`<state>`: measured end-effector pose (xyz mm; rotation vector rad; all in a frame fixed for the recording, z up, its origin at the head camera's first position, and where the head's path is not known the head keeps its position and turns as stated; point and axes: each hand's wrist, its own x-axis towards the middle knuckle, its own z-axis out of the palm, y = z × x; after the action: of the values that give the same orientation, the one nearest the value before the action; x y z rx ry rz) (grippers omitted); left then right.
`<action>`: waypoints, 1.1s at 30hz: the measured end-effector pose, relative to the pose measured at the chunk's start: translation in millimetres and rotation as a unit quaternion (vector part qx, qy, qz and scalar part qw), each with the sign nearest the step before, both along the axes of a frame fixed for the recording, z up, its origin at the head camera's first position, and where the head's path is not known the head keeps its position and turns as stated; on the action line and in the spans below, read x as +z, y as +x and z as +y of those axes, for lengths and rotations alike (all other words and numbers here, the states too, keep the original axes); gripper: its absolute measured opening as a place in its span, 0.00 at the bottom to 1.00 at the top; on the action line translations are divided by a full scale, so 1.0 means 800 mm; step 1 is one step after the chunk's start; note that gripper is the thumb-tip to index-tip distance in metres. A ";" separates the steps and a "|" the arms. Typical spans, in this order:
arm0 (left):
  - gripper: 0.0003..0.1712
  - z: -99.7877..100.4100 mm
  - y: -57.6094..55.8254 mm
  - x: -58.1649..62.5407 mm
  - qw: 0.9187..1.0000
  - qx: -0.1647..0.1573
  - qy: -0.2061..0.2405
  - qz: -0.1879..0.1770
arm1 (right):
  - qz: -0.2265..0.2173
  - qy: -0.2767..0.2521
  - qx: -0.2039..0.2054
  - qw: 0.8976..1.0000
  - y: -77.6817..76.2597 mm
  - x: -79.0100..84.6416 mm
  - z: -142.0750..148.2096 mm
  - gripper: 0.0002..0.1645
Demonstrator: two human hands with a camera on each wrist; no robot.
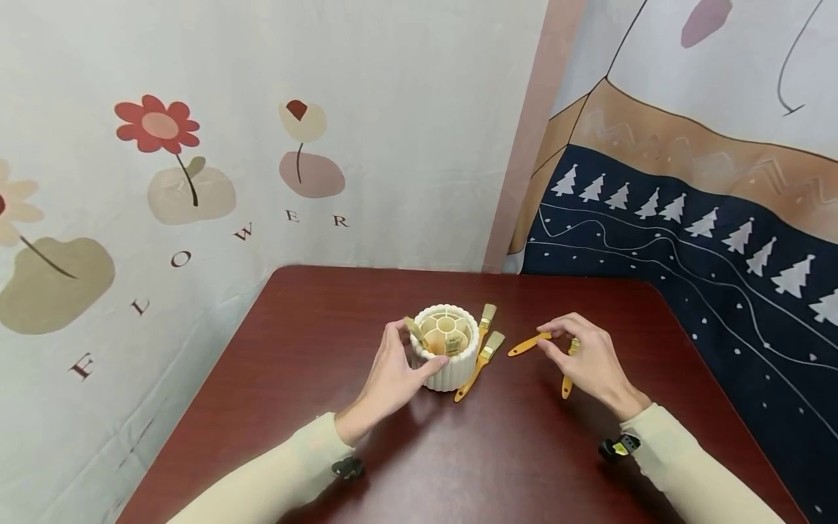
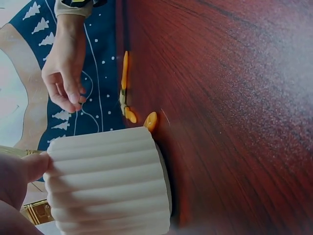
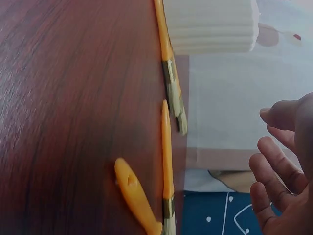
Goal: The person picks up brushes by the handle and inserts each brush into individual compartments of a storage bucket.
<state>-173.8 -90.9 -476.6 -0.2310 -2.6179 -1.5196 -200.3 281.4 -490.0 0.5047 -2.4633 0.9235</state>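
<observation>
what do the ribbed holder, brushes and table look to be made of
Holder: likely plastic, perhaps ceramic; smooth, satin off-white ribs. Brushes: glossy orange handles, plastic or lacquered wood; shiny, metallic bands; pale bristles, fibre type unclear. Table: wood or laminate, judging by dark grain streaks and soft sheen.

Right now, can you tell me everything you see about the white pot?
The white pot is round and stands upright on the dark red table. Its outside is ribbed, its rim wavy; I can't tell if it's plastic or ceramic. Inside, dividers run out from a middle ring. Two brushes sit in it, bristles up. The left hand holds it near the rim. Two more brushes lie beside it.
</observation>
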 end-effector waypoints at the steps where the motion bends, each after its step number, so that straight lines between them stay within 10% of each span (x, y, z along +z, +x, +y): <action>1: 0.47 0.000 0.000 0.000 1.000 -0.002 -0.001 0.002 | 0.000 -0.001 -0.001 1.000 0.000 0.000 0.002 0.18; 33: 0.39 -0.016 -0.013 -0.001 0.996 -0.084 0.028 -0.001 | -0.162 0.060 -0.065 0.983 -0.012 -0.026 0.077 0.21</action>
<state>-184.3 -103.7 -477.6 -0.4546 -2.6123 -1.6413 -209.7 343.1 -510.9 0.2429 -2.8199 0.8635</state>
